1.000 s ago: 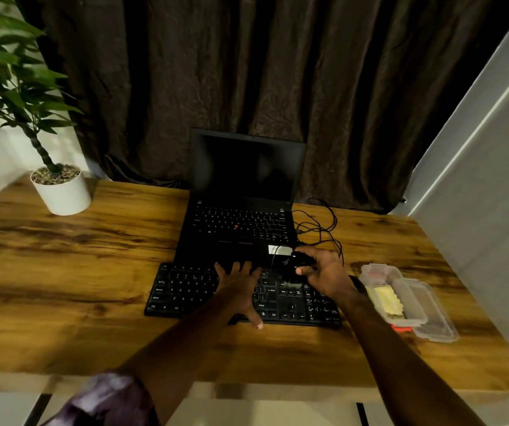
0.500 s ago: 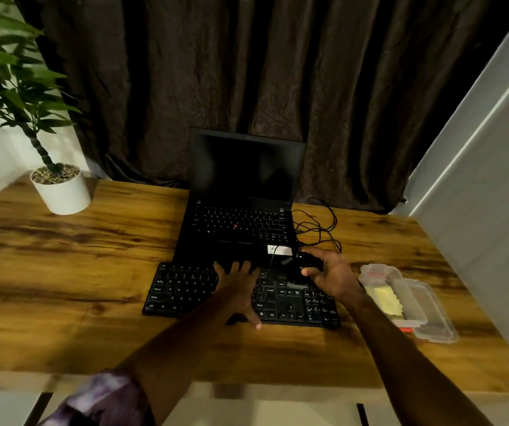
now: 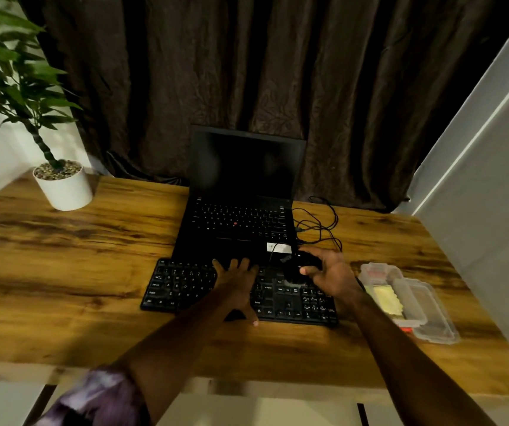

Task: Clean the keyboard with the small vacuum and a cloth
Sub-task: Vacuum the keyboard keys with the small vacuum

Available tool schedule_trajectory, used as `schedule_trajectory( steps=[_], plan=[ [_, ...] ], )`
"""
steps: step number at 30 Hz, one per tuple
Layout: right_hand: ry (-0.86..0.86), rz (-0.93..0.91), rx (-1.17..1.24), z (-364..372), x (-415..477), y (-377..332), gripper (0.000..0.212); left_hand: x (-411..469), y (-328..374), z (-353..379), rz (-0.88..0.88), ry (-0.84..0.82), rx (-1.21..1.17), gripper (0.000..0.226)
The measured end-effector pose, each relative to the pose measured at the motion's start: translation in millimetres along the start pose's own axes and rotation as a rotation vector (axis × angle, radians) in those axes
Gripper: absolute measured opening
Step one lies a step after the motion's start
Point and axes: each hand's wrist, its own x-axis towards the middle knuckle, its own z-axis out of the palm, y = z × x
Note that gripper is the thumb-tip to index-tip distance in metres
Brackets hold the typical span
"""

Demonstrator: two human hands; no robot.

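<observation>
A black keyboard (image 3: 185,287) lies flat on the wooden desk in front of the laptop. My left hand (image 3: 237,282) rests on its middle with fingers straight and spread, thumb over the front edge. My right hand (image 3: 330,275) grips a small black vacuum (image 3: 300,267), holding it down on the upper right part of the keyboard. A thin black cable runs from the vacuum toward the laptop's right side. A yellow cloth (image 3: 385,299) lies inside a clear plastic box right of the keyboard.
An open black laptop (image 3: 240,216) with a dark screen stands behind the keyboard. Tangled black cables (image 3: 320,226) lie to its right. The clear plastic box (image 3: 413,302) and its lid sit near the desk's right edge. A white plant pot (image 3: 64,187) stands at the back left.
My right hand has slid the vacuum a little to the right along the top of the keyboard. My left hand has stayed on the keys.
</observation>
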Motion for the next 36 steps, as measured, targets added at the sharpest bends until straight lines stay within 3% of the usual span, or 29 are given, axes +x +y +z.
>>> schedule_trajectory(
  steps=[10,19,27,36],
  plan=[
    [-0.028,-0.054,0.064,22.3,4.1,-19.0,0.051,-2.0,1.7,-3.4,-0.01,-0.008,0.0,0.139],
    [0.024,-0.012,0.054,-8.3,-9.1,6.8,0.049,-1.2,2.2,-2.3,-0.011,-0.016,0.013,0.14],
    [-0.035,-0.095,0.044,16.9,-9.4,-23.2,0.05,-2.0,4.2,-4.8,-0.015,-0.026,0.021,0.141],
    [0.059,-0.005,0.072,-18.5,-20.3,8.4,0.048,-2.8,13.9,-10.1,-0.079,-0.098,-0.073,0.145]
  ],
)
